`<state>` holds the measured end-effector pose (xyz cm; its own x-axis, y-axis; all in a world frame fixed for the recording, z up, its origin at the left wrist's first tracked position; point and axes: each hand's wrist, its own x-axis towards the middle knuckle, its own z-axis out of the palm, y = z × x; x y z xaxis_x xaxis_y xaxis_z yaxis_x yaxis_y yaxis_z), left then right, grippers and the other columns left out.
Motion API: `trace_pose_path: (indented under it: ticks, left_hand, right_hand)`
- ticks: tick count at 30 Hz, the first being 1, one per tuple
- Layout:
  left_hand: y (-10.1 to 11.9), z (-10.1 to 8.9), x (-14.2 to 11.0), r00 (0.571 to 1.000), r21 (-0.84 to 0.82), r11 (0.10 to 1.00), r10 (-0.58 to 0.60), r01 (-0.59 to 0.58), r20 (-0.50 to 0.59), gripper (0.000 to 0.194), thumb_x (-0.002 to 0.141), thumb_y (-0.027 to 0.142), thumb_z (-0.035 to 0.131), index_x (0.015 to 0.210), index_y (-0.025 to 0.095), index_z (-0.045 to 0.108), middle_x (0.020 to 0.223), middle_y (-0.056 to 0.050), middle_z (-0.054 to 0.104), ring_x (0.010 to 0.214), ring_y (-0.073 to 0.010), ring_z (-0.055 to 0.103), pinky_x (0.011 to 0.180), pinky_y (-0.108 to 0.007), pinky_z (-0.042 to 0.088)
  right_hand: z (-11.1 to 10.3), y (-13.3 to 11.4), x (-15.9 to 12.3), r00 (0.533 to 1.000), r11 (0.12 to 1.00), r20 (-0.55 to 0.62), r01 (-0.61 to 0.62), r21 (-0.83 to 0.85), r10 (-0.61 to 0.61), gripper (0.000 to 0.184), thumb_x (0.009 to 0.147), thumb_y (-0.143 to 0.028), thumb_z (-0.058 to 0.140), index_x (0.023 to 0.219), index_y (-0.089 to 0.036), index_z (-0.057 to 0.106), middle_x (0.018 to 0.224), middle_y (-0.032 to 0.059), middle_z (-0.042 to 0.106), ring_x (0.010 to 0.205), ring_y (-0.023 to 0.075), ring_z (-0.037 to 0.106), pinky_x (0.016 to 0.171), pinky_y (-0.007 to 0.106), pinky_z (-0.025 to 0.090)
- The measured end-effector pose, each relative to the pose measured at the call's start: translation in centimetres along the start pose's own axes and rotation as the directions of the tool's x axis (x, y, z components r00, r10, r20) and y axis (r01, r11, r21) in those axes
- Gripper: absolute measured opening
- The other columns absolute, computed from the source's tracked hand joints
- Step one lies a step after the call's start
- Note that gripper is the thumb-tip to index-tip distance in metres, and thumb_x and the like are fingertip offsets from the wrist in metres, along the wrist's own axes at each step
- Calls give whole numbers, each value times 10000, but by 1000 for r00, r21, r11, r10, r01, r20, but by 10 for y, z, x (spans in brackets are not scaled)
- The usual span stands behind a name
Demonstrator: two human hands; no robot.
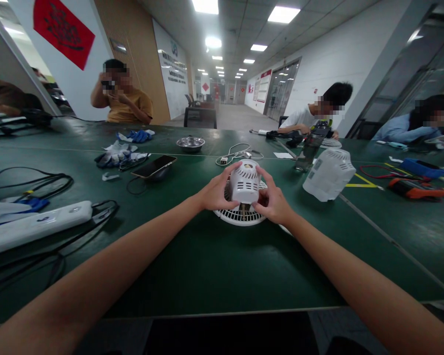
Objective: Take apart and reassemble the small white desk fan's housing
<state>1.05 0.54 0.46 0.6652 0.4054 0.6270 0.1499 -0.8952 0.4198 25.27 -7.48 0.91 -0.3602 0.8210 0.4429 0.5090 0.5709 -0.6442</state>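
A white slotted motor housing (245, 183) stands above a round white fan grille (240, 217) that lies on the green table. My left hand (219, 190) closes on the housing's left side, thumb low and fingers near the top. On the other side my right hand (276, 201) grips it in the same way. A narrow brownish part (243, 211) shows below the housing, over the grille. Whether the housing touches the grille is hidden. Just behind lies a coiled white cable (240, 154) with a plug.
To the right stand a translucent white plastic cover (330, 175) and a clear jar (308, 155); an orange meter (416, 189) lies farther right. On the left are a phone (155, 166), gloves (118, 155), a metal bowl (191, 143) and a power strip (40, 224). Several people sit around the table.
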Motion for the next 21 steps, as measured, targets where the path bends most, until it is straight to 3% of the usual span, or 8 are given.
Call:
trace_pose_path:
  ticks: [5, 13, 21]
  left_hand:
    - [3, -2, 1, 999, 9, 999, -41, 41, 1, 1074, 651, 405, 802, 1511, 295, 167, 1456, -188, 487, 1148, -389, 626, 957, -550, 508]
    - [3, -6, 1, 1000, -6, 1000, -4, 4, 16, 1012, 677, 465, 819, 1465, 285, 210, 1411, -177, 503, 1130, -370, 632, 959, -544, 516]
    - [-1, -6, 0, 999, 22, 999, -31, 30, 26, 1072, 659, 528, 835, 1496, 296, 206, 1504, -187, 418, 1258, -414, 551, 1041, -583, 465]
  right_hand:
    - [-1, -1, 0, 1000, 999, 14, -20, 30, 19, 970, 770, -312, 669, 1573, -286, 125, 673, -35, 631, 533, 196, 596, 541, 383, 553]
    - [-1, -6, 2, 999, 998, 22, -32, 52, 31, 956, 724, -253, 680, 1540, -297, 183, 654, -59, 598, 529, 179, 585, 538, 351, 536]
    - [-2, -3, 3, 999, 998, 35, -31, 56, 29, 948, 720, -250, 686, 1530, -302, 196, 654, -66, 584, 533, 169, 575, 530, 341, 527]
